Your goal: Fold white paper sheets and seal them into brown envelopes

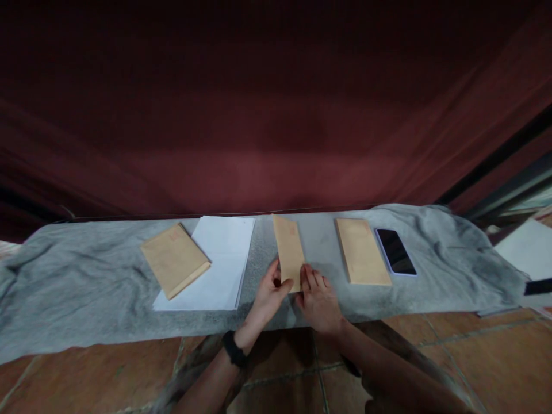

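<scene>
- Left hand (pixel 266 300) gripped the brown envelope (pixel 290 246) low; right hand (pixel 319 302) touched its edge, grip unclear.
- It seemed light, easily creased, best taken by its edges.

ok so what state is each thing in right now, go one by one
middle envelope: held at its near end, flap state unclear
left hand: thumb on top of the middle envelope
right hand: fingers at its right edge
left envelopes: piled, turned askew, partly over the paper
paper: stacked, partly covered
right envelopes: piled flat
phone: face up, screen dark
cloth: spread out, wrinkled
</scene>
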Tool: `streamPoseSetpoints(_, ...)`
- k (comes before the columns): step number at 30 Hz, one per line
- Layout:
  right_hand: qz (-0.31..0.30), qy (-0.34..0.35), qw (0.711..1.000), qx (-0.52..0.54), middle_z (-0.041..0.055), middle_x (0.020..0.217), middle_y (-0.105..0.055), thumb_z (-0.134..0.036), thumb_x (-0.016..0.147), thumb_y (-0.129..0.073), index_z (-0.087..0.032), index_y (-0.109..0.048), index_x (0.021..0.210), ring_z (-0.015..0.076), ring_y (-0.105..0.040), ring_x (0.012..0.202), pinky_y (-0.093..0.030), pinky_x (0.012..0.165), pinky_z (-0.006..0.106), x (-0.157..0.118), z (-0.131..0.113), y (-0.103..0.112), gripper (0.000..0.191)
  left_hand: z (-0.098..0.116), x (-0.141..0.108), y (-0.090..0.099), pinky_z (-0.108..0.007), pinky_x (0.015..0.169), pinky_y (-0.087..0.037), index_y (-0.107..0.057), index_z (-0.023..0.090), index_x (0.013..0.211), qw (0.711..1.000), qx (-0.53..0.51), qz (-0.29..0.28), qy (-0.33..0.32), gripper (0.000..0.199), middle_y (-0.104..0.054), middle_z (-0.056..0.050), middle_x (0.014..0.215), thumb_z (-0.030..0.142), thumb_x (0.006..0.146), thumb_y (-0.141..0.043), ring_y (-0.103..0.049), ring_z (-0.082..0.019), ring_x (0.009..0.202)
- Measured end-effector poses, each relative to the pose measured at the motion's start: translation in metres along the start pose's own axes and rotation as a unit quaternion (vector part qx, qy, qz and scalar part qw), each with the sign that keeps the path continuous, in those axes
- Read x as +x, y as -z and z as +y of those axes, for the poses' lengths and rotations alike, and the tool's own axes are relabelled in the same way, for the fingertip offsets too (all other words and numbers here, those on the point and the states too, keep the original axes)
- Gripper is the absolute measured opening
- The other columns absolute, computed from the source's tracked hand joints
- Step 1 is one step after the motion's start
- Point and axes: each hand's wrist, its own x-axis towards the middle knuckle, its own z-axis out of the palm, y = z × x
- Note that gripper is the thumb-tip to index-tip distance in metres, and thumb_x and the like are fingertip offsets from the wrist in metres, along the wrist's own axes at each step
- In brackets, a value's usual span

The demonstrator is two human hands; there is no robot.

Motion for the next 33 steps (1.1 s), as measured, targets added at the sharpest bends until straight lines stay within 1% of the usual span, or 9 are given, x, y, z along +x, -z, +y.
streamPoseSetpoints(4, -0.006, -0.084, 0.984, 0.155, 0.0179, 0.123, -0.069, -0.042, 0.105, -0.029, -0.017, -0.053, 0.144, 0.0311, -0.066, 0.11, -0.054, 0.097, 0.046, 0.021, 0.012, 0.021, 0.053, 0.014, -0.003, -0.007, -0.038, 0.091, -0.057, -0.053, 0.018, 0.142, 1.0, 0.008, -0.001, -0.01, 0.065, -0.068, -0.011, 0.118, 0.06, 0.092, -0.055, -0.065, -0.024, 0.109)
streamPoseSetpoints(7, 0.012, -0.166, 0.92, 0.354, 0.0136, 0.119, -0.072, -0.056, 0.105, -0.02, -0.02, -0.062, 0.131, 0.0275, -0.068, 0.111, -0.056, 0.097, 0.042, 0.027, 0.015, 0.02, 0.061, 0.016, -0.002, -0.014, -0.037, 0.085, -0.059, -0.05, 0.021, 0.144, 0.999, 0.025, 0.026, 0.032, 0.07, -0.066, -0.012, 0.124, 0.065, 0.09, -0.056, -0.066, -0.024, 0.109)
streamPoseSetpoints(10, -0.035, -0.211, 0.854, 0.475, 0.0122, 0.108, -0.075, -0.065, 0.102, -0.016, -0.02, -0.068, 0.118, 0.0257, -0.071, 0.102, -0.059, 0.088, 0.039, 0.023, 0.007, 0.006, 0.071, 0.013, -0.003, -0.021, -0.035, 0.074, -0.06, -0.046, 0.02, 0.145, 0.996, -0.029, -0.022, 0.084, 0.075, -0.072, -0.011, 0.11, 0.062, 0.086, -0.064, -0.071, -0.022, 0.089)
streamPoseSetpoints(14, -0.119, -0.157, 0.836, 0.512, 0.0091, 0.097, -0.077, -0.072, 0.098, -0.023, -0.02, -0.072, 0.097, 0.0238, -0.072, 0.092, -0.059, 0.086, 0.038, 0.015, 0.001, -0.003, 0.072, 0.008, 0.0, -0.018, -0.026, 0.056, -0.054, -0.049, 0.016, 0.14, 0.99, -0.077, -0.046, 0.111, 0.077, -0.072, -0.003, 0.081, 0.053, 0.077, -0.075, -0.067, -0.015, 0.061)
streamPoseSetpoints(19, -0.294, -0.082, 0.805, 0.508, 0.0045, 0.086, -0.079, -0.066, 0.099, -0.036, -0.02, -0.076, 0.097, 0.0183, -0.072, 0.071, -0.06, 0.069, 0.032, 0.015, 0.023, 0.022, 0.061, -0.001, 0.008, -0.001, -0.022, 0.042, -0.041, -0.024, 0.012, 0.156, 0.99, 0.041, 0.0, 0.135, 0.087, -0.062, 0.006, 0.057, 0.033, 0.082, -0.065, -0.054, -0.013, 0.041)
streamPoseSetpoints(22, -0.218, -0.057, 0.865, 0.449, 0.0066, 0.104, -0.079, -0.055, 0.105, -0.024, -0.021, -0.074, 0.115, 0.0202, -0.074, 0.089, -0.061, 0.083, 0.037, 0.023, 0.038, 0.035, 0.061, -0.008, 0.005, 0.003, -0.024, 0.047, -0.044, -0.019, 0.015, 0.159, 0.978, 0.196, 0.006, 0.072, 0.083, -0.067, 0.003, 0.064, 0.024, 0.087, -0.059, -0.059, -0.015, 0.047)
streamPoseSetpoints(26, -0.109, 0.03, 0.968, 0.224, 0.0068, 0.151, -0.053, -0.043, 0.107, -0.024, -0.024, -0.052, 0.147, 0.0211, -0.048, 0.141, -0.039, 0.119, 0.045, 0.036, 0.046, 0.027, 0.052, -0.009, -0.004, 0.005, -0.029, 0.065, -0.051, -0.027, 0.014, 0.158, 0.895, 0.446, 0.019, 0.002, 0.076, -0.076, -0.009, 0.084, 0.022, 0.089, -0.059, -0.072, -0.023, 0.072)
streamPoseSetpoints(30, -0.122, 0.071, 0.988, 0.06, 0.0096, 0.162, -0.035, -0.041, 0.106, -0.028, -0.018, -0.039, 0.155, 0.023, -0.031, 0.151, -0.026, 0.124, 0.049, 0.054, 0.052, -0.003, 0.055, -0.002, -0.01, 0.009, -0.034, 0.07, -0.054, -0.045, 0.019, 0.15, 0.806, 0.592, -0.002, 0.007, 0.056, -0.076, -0.012, 0.085, 0.032, 0.096, -0.054, -0.073, -0.028, 0.076)
streamPoseSetpoints(33, -0.105, 0.074, 0.991, 0.022, 0.0114, 0.163, -0.032, -0.043, 0.106, -0.027, -0.015, -0.031, 0.158, 0.0225, -0.028, 0.152, -0.024, 0.125, 0.048, 0.073, 0.062, -0.021, 0.059, 0.003, -0.013, 0.009, -0.041, 0.081, -0.056, -0.058, 0.019, 0.138, 0.788, 0.613, -0.002, -0.05, 0.043, -0.075, -0.015, 0.099, 0.029, 0.096, -0.053, -0.072, -0.03, 0.089)
